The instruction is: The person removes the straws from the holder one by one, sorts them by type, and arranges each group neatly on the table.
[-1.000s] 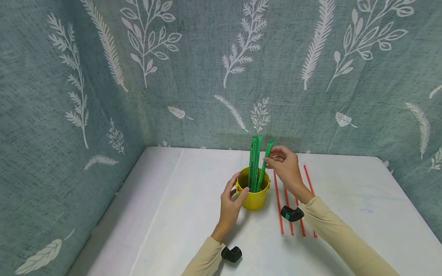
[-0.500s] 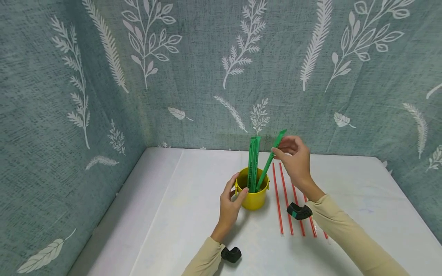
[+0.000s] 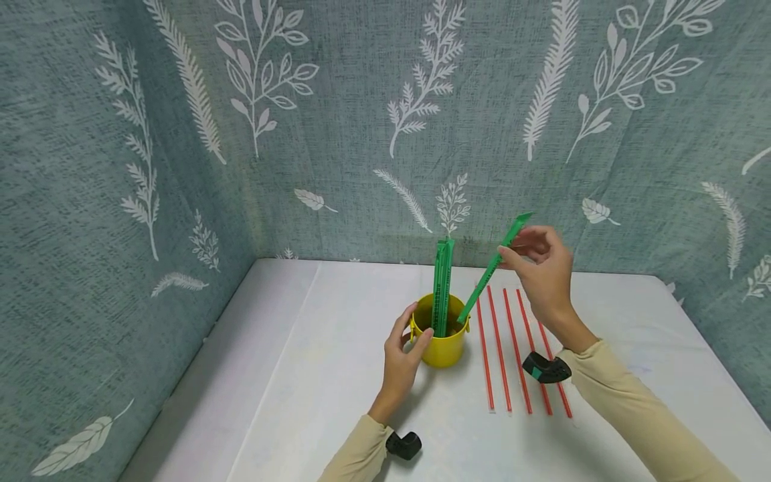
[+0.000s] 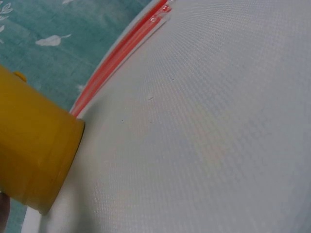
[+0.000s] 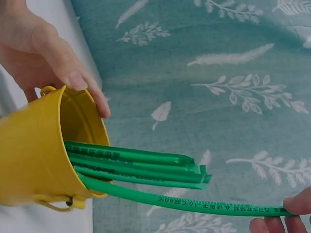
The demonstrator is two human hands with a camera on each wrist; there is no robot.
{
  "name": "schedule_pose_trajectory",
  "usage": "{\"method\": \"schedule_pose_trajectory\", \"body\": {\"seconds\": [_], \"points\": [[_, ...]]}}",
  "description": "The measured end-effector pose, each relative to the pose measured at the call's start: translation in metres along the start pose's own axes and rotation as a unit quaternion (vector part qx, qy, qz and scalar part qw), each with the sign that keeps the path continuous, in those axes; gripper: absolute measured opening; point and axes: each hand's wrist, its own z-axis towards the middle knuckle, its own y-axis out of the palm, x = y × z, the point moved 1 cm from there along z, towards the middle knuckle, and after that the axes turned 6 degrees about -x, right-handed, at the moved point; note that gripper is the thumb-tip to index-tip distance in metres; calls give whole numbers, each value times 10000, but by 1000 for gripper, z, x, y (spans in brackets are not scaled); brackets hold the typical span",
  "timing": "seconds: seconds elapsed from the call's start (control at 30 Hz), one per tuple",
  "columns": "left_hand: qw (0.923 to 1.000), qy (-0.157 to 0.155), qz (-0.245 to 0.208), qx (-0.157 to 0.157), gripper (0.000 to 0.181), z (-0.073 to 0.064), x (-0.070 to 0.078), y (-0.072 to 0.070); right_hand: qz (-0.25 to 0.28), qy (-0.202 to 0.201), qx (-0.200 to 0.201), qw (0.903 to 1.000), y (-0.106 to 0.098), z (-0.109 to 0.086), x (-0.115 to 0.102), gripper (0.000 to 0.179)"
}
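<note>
A small yellow bucket (image 3: 442, 353) stands upright on the table, with my left hand (image 3: 399, 365) gripping its left side, thumb and fingers at the rim. Several green paper-wrapped straws (image 3: 442, 288) stand bunched inside it. My right hand (image 3: 547, 278), raised to the right of the bucket, pinches one green wrapped straw (image 3: 492, 266) near its upper end. That straw slants, its lower end still at the bucket's right rim. In the right wrist view, printed lettering shows along the held straw (image 5: 194, 204). The left wrist view shows mostly the bucket's side (image 4: 34, 145).
Several red straws (image 3: 514, 351) in clear wrappers lie side by side on the white table (image 3: 325, 375), right of the bucket and partly under my right forearm. A leaf-patterned green cloth (image 3: 361, 134) hangs behind and to the left.
My right hand has moved up and to the right, drawing one green straw away from the bunch and mostly out of the bucket. The left hand has stayed on the bucket.
</note>
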Motion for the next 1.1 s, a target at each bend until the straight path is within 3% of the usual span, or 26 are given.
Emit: {"method": "schedule_pose_trajectory", "body": {"seconds": [0.17, 0.47, 1.1], "points": [[10000, 12, 11, -1, 52, 0, -2, 0, 420, -46, 115, 9990, -10, 0, -5, 27], [10000, 8, 25, -10, 52, -1, -4, 1, 833, -554, 284, 9946, -29, -2, -17, 29], [10000, 32, 43, -6, 51, 2, 0, 1, 222, -150, 500, 9984, -62, -6, -9, 29]]}}
